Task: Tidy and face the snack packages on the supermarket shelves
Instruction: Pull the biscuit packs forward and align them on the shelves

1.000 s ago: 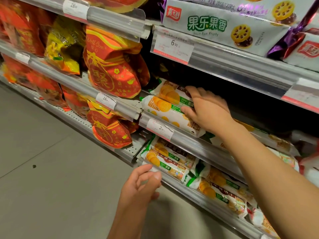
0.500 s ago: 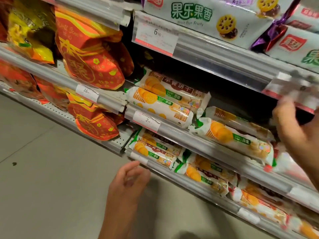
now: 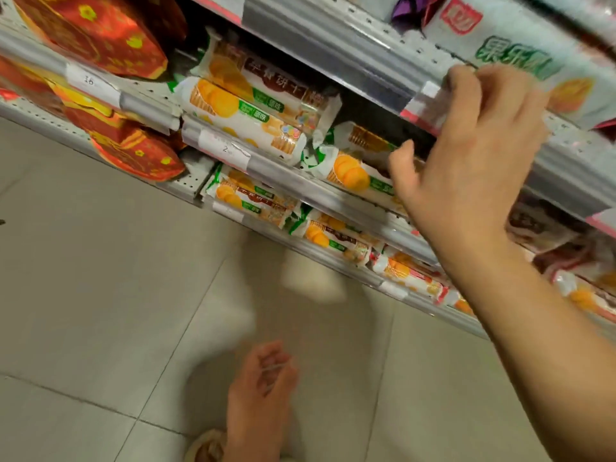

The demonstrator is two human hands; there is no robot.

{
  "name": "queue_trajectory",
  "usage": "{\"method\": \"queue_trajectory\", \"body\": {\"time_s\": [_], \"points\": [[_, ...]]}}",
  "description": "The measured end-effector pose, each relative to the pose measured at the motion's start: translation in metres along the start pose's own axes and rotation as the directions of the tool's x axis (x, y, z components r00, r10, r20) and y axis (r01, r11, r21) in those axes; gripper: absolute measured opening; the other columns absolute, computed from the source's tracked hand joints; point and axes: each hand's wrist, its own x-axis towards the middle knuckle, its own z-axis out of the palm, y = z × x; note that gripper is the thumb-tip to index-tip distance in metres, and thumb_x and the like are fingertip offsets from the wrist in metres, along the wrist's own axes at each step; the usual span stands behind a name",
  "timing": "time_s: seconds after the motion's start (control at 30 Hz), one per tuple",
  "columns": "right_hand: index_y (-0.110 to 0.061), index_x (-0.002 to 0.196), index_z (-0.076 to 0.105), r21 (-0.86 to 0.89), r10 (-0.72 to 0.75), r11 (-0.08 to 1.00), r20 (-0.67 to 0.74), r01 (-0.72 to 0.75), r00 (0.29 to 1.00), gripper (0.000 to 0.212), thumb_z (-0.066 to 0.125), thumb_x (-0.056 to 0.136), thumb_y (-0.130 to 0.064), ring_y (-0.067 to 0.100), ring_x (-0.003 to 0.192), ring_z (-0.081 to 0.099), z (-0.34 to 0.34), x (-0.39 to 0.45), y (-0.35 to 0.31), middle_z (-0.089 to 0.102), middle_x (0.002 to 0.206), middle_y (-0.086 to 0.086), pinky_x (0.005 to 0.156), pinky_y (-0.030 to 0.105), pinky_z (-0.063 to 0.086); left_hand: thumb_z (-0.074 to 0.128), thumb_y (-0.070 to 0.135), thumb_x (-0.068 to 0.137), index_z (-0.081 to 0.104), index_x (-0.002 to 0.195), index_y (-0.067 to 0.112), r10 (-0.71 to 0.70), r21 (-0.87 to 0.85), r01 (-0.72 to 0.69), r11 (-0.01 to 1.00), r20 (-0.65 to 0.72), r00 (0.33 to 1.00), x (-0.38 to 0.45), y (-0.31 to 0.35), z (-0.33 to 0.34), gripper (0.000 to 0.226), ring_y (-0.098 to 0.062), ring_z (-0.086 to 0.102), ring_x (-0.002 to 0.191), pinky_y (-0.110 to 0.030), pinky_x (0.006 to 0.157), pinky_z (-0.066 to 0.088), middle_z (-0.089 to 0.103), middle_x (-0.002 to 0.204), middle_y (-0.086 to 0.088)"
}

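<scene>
White biscuit roll packs (image 3: 243,111) with orange cracker pictures lie stacked on the middle shelf, and more rolls (image 3: 333,238) lie on the shelf below. My right hand (image 3: 466,155) is raised in front of the middle shelf, its fingers up against the rail and price label (image 3: 425,105) of the shelf above. Its thumb hangs near another roll pack (image 3: 353,175); the hand is blurred and holds nothing I can make out. My left hand (image 3: 263,381) hangs low over the floor with loosely curled fingers, empty.
Red and gold snack bags (image 3: 100,31) fill the shelves to the left. White cookie packs (image 3: 520,58) with green lettering sit on the upper shelf. Metal price rails (image 3: 300,185) front each shelf. Beige floor tiles (image 3: 100,295) and a shoe (image 3: 206,448) show below.
My right hand left the stacked rolls and swung right and up to the upper shelf rail. My left hand dropped away from the lower shelf. The view shifted right and tilted.
</scene>
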Motion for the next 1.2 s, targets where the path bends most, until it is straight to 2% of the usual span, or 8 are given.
{"method": "queue_trajectory", "body": {"time_s": [0.13,0.3,0.37,0.47,0.6,0.77,0.9,1.2], "points": [[-0.006,0.148,0.04,0.18,-0.168,0.977,0.34,0.111,0.925,0.071,0.06,0.085,-0.033,0.039,0.137,0.038,-0.043,-0.002,0.014,0.039,0.15,0.02,0.113,0.05,0.036,0.074,0.0,0.087,0.067,0.102,0.017,-0.13,0.082,0.138,0.987,-0.095,0.987,-0.072,-0.005,0.0,0.024,-0.028,0.069,0.085,-0.011,0.066,0.05,0.074,0.101,-0.015],[-0.027,0.149,0.042,0.518,-0.291,0.838,0.694,-0.175,0.658,0.066,0.071,0.09,-0.035,0.019,0.133,0.048,-0.151,-0.015,0.04,0.048,0.147,-0.002,0.105,0.022,0.036,0.07,-0.009,0.088,0.069,0.104,0.003,-0.085,0.05,0.088,0.995,-0.049,0.995,-0.173,0.092,-0.003,0.02,0.001,0.067,0.07,-0.008,0.063,0.051,0.072,0.095,-0.012],[-0.05,0.139,0.035,0.555,-0.332,0.795,0.735,-0.244,0.591,0.068,0.076,0.086,-0.041,0.004,0.127,0.045,-0.202,-0.033,0.056,0.043,0.138,-0.024,0.099,0.004,0.025,0.084,0.009,0.077,0.073,0.098,0.002,-0.014,0.085,0.017,0.996,-0.038,0.999,-0.204,0.14,-0.004,0.025,-0.002,0.067,0.07,-0.01,0.065,0.051,0.075,0.095,-0.015],[-0.07,0.128,0.029,0.597,-0.367,0.715,0.764,-0.364,0.53,0.068,0.067,0.072,-0.066,-0.019,0.113,0.048,-0.273,-0.048,0.079,0.034,0.133,-0.041,0.102,0.008,0.036,0.077,0.05,0.052,0.079,0.091,0.027,0.04,0.174,-0.036,0.984,-0.019,0.999,-0.263,0.213,-0.021,0.045,-0.005,0.066,0.069,-0.012,0.071,0.05,0.076,0.081,0.004],[-0.068,0.128,0.031,0.634,-0.473,0.642,0.77,-0.432,0.428,0.07,0.067,0.068,-0.068,-0.022,0.114,0.048,-0.356,-0.043,0.096,0.043,0.132,-0.04,0.102,0.02,0.047,0.075,0.044,0.055,0.076,0.089,0.038,0.127,0.297,-0.141,0.944,0.067,0.99,-0.34,0.274,-0.045,0.034,-0.005,0.061,0.068,-0.021,0.078,0.051,0.07,0.075,0.009],[-0.066,0.124,0.042,0.695,-0.524,0.562,0.719,-0.448,0.457,0.061,0.073,0.074,-0.051,-0.017,0.113,0.051,-0.413,-0.035,0.092,0.052,0.128,-0.033,0.098,0.021,0.051,0.08,0.021,0.07,0.076,0.091,0.031,0.219,0.319,-0.231,0.919,0.074,0.973,-0.402,0.314,-0.07,0.024,-0.005,0.058,0.067,-0.019,0.074,0.049,0.069,0.078,0.0],[-0.067,0.122,0.043,0.719,-0.509,0.532,0.693,-0.447,0.51,0.057,0.074,0.077,-0.052,-0.013,0.113,0.054,-0.439,-0.035,0.079,0.056,0.125,-0.03,0.097,0.022,0.051,0.074,-0.013,0.081,0.075,0.094,0.005,0.265,0.284,-0.263,0.922,0.03,0.964,-0.419,0.308,-0.093,0.022,-0.005,0.055,0.061,-0.012,0.065,0.046,0.063,0.076,-0.01],[-0.055,0.134,0.048,0.704,-0.467,0.528,0.708,-0.476,0.53,0.064,0.073,0.075,-0.054,-0.01,0.112,0.057,-0.465,-0.007,-0.014,0.056,0.127,-0.03,0.095,0.021,0.052,0.076,-0.005,0.075,0.079,0.088,0.021,0.32,0.297,-0.318,0.9,0.045,0.947,-0.362,0.371,-0.182,0.029,-0.008,0.056,0.059,-0.01,0.063,0.046,0.07,0.081,-0.012]]}}
